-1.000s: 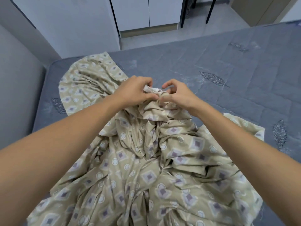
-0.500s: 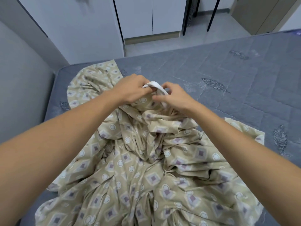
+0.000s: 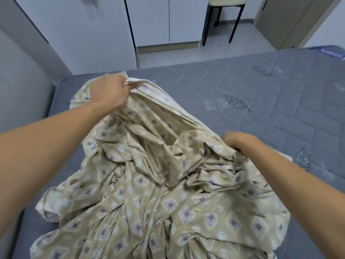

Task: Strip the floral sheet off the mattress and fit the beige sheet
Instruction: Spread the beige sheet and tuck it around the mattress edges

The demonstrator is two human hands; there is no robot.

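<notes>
Left hand [image 3: 108,91]: raised over the far left part of the bed, fingers curled tight round a bunched edge of the beige sheet [image 3: 149,193], whose pale hem shows just past the knuckles. Left forearm runs in from the lower left edge of the view.

Beige sheet: tan cloth printed with diamonds and small rings, heaped in deep folds on the near left half of the mattress [image 3: 270,101]; a taut pleated band of it stretches between the two hands, pale underside showing along its far edge.

Right hand [image 3: 237,143]: lower and nearer than the left, fist closed on a gathered fold of the same sheet, knuckles up.

Mattress: grey-blue, quilted, with dark leaf motifs; bare across its right and far portions.

Beyond the bed: white cabinet [image 3: 166,21] against the far wall; to its right, a black-legged chair [image 3: 224,17].
</notes>
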